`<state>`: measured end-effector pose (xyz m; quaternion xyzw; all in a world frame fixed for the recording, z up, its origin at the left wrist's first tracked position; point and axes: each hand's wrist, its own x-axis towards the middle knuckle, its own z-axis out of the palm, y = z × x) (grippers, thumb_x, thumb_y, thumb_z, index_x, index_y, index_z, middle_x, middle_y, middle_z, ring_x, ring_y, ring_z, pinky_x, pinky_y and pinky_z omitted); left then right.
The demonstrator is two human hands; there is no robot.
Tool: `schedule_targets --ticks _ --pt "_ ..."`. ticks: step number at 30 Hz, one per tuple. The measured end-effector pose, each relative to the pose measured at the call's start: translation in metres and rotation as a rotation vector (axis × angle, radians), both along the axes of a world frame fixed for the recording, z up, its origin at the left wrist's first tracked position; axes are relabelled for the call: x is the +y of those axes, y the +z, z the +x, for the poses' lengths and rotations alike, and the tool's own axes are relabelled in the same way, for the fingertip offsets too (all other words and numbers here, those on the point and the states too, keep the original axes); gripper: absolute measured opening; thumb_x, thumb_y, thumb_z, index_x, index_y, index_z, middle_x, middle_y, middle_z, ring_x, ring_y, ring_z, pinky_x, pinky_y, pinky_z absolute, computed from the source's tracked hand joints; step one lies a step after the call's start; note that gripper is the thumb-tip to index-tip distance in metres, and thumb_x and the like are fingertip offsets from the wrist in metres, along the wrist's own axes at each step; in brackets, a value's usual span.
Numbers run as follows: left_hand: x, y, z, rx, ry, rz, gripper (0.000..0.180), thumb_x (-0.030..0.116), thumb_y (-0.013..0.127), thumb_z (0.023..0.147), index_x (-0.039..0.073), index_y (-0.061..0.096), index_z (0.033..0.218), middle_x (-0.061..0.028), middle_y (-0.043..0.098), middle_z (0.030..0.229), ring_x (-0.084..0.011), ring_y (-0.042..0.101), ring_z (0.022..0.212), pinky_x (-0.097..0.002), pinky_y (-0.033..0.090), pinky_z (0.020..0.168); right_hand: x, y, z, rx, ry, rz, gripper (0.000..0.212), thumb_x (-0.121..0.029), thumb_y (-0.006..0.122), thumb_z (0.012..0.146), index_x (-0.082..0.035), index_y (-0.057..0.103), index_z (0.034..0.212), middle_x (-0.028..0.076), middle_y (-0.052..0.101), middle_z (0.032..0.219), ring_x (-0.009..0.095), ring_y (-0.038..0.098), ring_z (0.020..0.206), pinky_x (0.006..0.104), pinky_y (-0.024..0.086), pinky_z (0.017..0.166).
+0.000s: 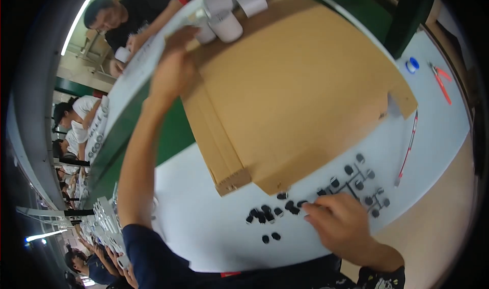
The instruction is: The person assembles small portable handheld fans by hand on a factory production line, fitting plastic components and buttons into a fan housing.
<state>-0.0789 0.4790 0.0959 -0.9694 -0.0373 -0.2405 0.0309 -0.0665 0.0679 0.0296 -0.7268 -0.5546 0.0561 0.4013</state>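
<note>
Basically, far left: co-worker (pixel 127 21) across the green strip (pixel 173 128), handling a white part (pixel 122 54). Left hand (pixel 175 67) is stretched up to the white cups (pixel 226 28) at the carton (pixel 305 70)'s upper left corner. Fingertips at the nearest cup's left side; blurred, so can't tell whether that grip is apart, together or on the cup. Left hand is clearly the nearer one to the cups; right is well apart.

Carton lies flat mid-counter (pixel 214 245), left flap out over the green strip, lower edge just above the caps.

Black caps (pixel 262 215) lie below the carton, loose row rising left to right into the right fingertips. Right hand (pixel 340 224) comes in from lower right, thumb and fingers bunched at the row's end. Can't tell if a cap is clamped there. Caps lie left of that grip; black sprue (pixel 351 187) above and right of it.

Open room: white surface left of and below the caps, down to the near edge at the body. Right side: pen (pixel 407 149), long axis nearly upright, then blue spool (pixel 412 65) and red cutters (pixel 442 82) by the right edge.
</note>
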Motion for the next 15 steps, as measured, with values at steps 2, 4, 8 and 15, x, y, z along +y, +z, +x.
schedule_targets --ticks 2,4,8,15 --pt "0.027 -0.023 0.042 0.008 -0.08 0.09 0.052 -0.005 0.048 0.07 0.009 0.051 0.12 -0.0143 0.051 0.122 -0.0313 0.044 0.119 -0.0396 0.036 0.1 0.007 -0.007 -0.004 -0.151 0.042 -0.068 0.02 -0.009 0.061 0.072 -0.005 0.064 0.091 0.003 0.053 0.084 0.019 0.051 0.076 0.0301 0.04 0.063" --pt "0.007 -0.034 0.076 0.015 0.031 0.058 0.055 -0.003 0.054 0.068 0.014 0.051 0.12 -0.01 0.051 0.121 -0.0285 0.044 0.118 -0.0414 0.037 0.094 0.005 -0.012 -0.002 -0.188 0.061 -0.143 0.019 -0.01 0.06 0.069 -0.006 0.063 0.087 0.002 0.053 0.083 0.019 0.05 0.077 0.0297 0.039 0.064" --pt "0.017 -0.021 0.087 0.057 0.056 0.197 0.052 0.001 0.061 0.066 0.018 0.057 0.115 -0.0064 0.051 0.118 -0.026 0.045 0.114 -0.0411 0.035 0.092 0.009 -0.009 0.002 -0.222 0.102 -0.116 0.014 -0.009 0.062 0.068 -0.009 0.063 0.082 0.001 0.055 0.081 0.018 0.051 0.074 0.0292 0.038 0.062" --pt "0.003 -0.021 0.082 0.095 -0.119 0.077 0.046 0.028 0.073 0.065 0.016 0.061 0.108 -0.0029 0.049 0.118 -0.0247 0.037 0.119 -0.0419 0.025 0.1 -0.003 -0.004 -0.007 -0.086 0.065 -0.132 0.013 -0.006 0.065 0.067 -0.01 0.063 0.079 0.002 0.055 0.076 0.02 0.053 0.066 0.0302 0.041 0.057"
